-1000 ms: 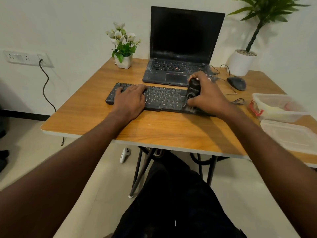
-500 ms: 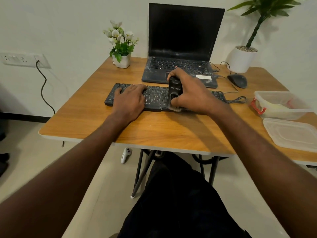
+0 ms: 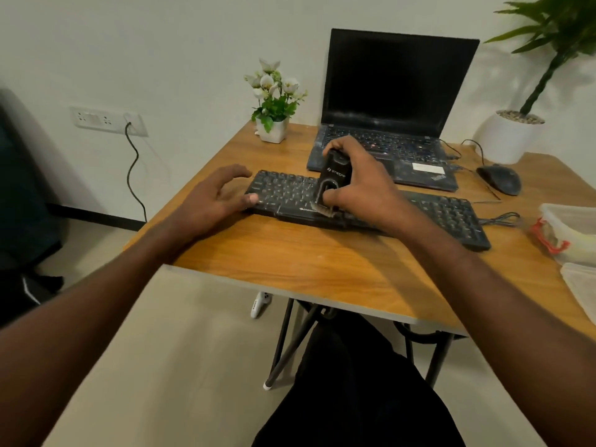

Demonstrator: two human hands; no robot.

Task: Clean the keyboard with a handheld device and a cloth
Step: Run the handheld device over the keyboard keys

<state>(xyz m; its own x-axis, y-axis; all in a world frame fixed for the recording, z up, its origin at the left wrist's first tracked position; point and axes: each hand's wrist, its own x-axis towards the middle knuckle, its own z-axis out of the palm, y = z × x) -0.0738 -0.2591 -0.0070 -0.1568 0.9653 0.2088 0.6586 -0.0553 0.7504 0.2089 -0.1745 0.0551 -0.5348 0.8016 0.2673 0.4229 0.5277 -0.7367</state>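
Observation:
A black keyboard (image 3: 445, 214) lies across the wooden table (image 3: 290, 253). My right hand (image 3: 358, 185) grips a black handheld cleaning device (image 3: 333, 175), held upright with its brush end down on the keys left of the keyboard's middle. My left hand (image 3: 216, 198) is at the keyboard's left end, fingers spread and relaxed, the thumb touching the keyboard's left edge. No cloth can be made out for sure; a clear container (image 3: 571, 233) at the right edge holds something pale.
An open laptop (image 3: 393, 91) stands behind the keyboard, a mouse (image 3: 500, 179) to its right. A small flower pot (image 3: 274, 127) and a large white plant pot (image 3: 509, 137) sit at the back. A clear lid (image 3: 580, 285) lies front right. A cable hangs from the wall socket (image 3: 106, 119).
My right hand has slid the device leftward along the keyboard. My left hand has come off the keys to the keyboard's left end. The camera view has shifted left.

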